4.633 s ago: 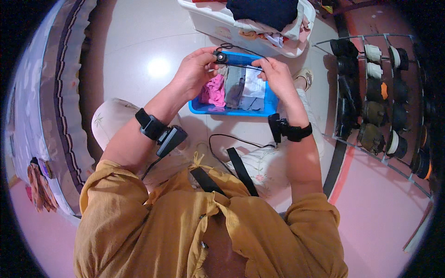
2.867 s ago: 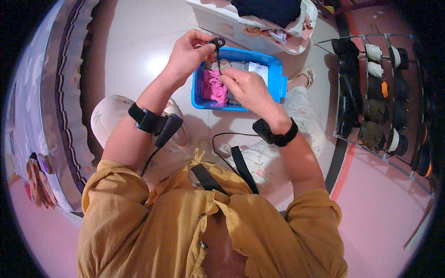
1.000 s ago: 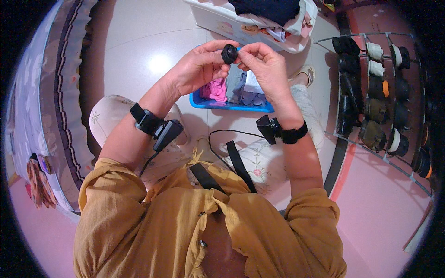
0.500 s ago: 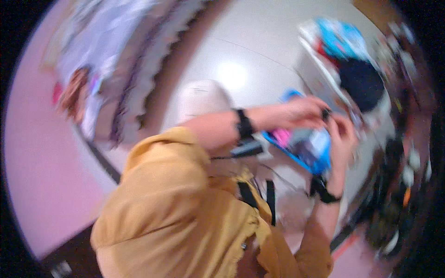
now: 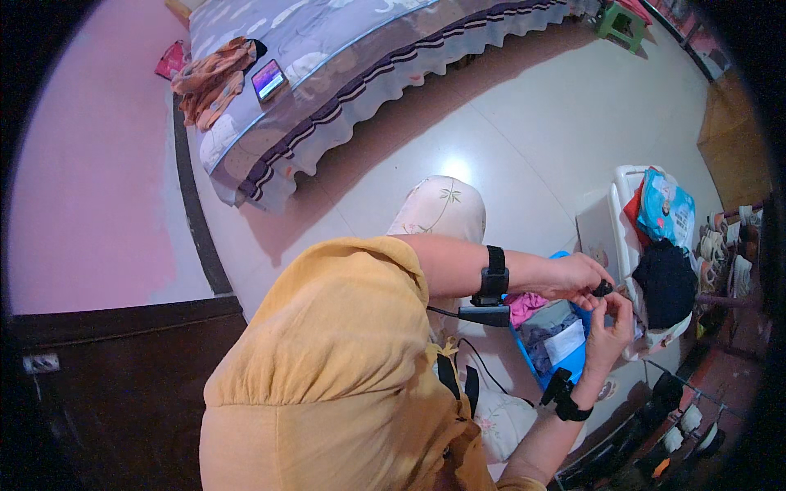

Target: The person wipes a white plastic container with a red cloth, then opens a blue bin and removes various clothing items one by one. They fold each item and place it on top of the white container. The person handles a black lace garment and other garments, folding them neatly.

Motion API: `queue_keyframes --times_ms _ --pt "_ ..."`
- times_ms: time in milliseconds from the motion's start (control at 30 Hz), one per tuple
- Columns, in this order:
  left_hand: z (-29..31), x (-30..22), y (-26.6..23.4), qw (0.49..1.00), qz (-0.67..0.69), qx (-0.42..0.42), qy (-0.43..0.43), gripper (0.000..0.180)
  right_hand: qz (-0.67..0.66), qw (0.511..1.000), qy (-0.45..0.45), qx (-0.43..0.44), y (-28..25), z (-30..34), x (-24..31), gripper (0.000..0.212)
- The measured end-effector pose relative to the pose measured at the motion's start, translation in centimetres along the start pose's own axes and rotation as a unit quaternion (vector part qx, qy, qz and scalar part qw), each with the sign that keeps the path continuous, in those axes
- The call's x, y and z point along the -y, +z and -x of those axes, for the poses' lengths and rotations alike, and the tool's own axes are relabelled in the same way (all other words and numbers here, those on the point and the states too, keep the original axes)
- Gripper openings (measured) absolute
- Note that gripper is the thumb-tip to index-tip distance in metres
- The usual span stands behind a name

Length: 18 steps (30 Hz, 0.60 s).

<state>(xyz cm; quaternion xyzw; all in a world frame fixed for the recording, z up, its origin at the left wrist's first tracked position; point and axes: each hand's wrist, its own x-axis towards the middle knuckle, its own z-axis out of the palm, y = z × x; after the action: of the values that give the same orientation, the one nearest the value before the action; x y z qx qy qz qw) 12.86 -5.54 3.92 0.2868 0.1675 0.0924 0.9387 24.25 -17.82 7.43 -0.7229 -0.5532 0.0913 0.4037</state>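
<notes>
My left hand point(image 5: 573, 278) and my right hand point(image 5: 612, 329) meet fingertip to fingertip above the right part of a blue basket point(image 5: 525, 353). A small black thing point(image 5: 603, 288) shows at the fingers of my left hand, which are closed on it; its kind is too small to tell. Just below it, the fingers of my right hand are pinched together, and what they grip is hidden. Inside the basket lie folded cloths: a pink cloth point(image 5: 525, 308), a grey-green cloth point(image 5: 553, 316), a dark patterned cloth point(image 5: 538, 350) and a white piece point(image 5: 565, 341).
Beside the basket stands a white storage box point(image 5: 602, 225) topped with a blue package point(image 5: 665, 209) and black cloth point(image 5: 663, 282). Shoes point(image 5: 741, 278) fill a rack at right. A bed point(image 5: 327, 49) carries a phone point(image 5: 268, 82) and orange-brown cloth point(image 5: 214, 78). A green stool point(image 5: 622, 26) stands far off.
The view has swung, so the bed now lies across the top and the scene is sharper. My hands stay together over the basket, with the black thing still at the fingers.
</notes>
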Motion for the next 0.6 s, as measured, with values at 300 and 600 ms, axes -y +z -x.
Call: queue_keyframes --times_ms 300,600 --pt "0.6 -1.7 0.2 0.945 -0.310 0.016 0.103 0.031 -0.118 0.985 0.108 0.058 -0.5 -1.0 -1.3 0.006" --pt "0.5 -1.1 -0.9 0.781 -0.574 -0.008 0.244 0.031 -0.120 0.983 0.091 0.103 0.4 -1.4 -0.8 0.009"
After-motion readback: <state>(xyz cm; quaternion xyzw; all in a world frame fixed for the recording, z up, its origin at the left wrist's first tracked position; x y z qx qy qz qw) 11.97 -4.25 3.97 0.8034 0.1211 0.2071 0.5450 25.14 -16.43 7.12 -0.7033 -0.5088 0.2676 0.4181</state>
